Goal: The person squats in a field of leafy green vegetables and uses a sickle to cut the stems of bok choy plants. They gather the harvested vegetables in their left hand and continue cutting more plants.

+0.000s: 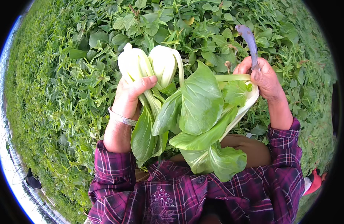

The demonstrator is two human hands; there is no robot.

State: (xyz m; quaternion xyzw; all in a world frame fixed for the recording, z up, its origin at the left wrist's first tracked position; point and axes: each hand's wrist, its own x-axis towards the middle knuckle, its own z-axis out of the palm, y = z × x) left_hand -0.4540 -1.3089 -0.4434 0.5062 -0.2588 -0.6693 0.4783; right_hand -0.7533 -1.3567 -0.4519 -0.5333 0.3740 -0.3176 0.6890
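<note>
My left hand, with a silver-coloured bangle on its wrist, is closed around heads of bok choy. Their white bases point up and the leaves hang down over my forearm and lap. At the right, my right hand grips pale stalks of another bok choy, whose broad leaves spread between both hands. A curved tool with a purplish, soil-specked surface sticks up from the same right hand; its lower end is hidden in the fingers.
Dense low green plants surround me on all sides. My brown-clad knee shows beneath the leaves. A person in dark clothing is far off at the lower left. Something red and white shows at the lower right, behind my sleeve.
</note>
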